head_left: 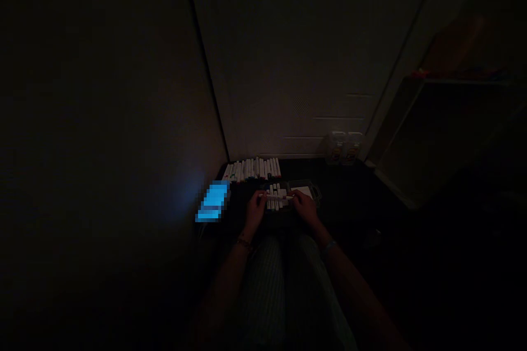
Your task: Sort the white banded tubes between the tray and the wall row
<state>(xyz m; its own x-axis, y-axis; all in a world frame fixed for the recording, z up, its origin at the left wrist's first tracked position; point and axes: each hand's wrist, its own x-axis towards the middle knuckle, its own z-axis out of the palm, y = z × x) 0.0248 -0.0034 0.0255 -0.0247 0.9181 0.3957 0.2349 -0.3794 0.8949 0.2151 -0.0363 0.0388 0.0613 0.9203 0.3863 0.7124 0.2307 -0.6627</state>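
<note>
marker (274, 196) between both hands (257, 205) (305, 207)

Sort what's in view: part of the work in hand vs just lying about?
In use, by the look:
- white marker, held between left hand and right hand
- open case with markers inside
- marker row behind, likely

Apparently lying about:
- glowing blue pixelated patch
- two clear containers

At the lower centre of the frame, your left hand (257, 204) and right hand (305, 205) hold a slim white marker (274, 196) between them, above the open case (316, 193). Up and to the left, you have a row of markers (253, 169).
</note>
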